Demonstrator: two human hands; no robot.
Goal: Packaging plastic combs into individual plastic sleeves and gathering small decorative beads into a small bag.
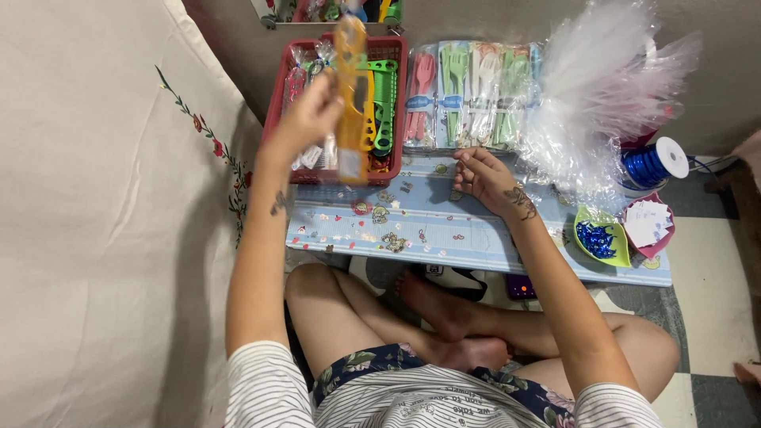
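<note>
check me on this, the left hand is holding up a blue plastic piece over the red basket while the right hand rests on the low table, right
Not quite: the plastic piece is orange, not blue, as the head view shows. The rest holds: the left hand has it raised over the red basket, and the right hand rests on the low table.

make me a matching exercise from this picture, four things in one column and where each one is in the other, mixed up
Things:
1. orange packet
2. red basket
3. blue ribbon spool
4. green dish

Places:
a. far right of the low table, by the clear bags
b. held up in the left hand
c. table's front right corner, holding blue bits
d. back left of the table, full of combs

Pairs: 1-b, 2-d, 3-a, 4-c
</note>
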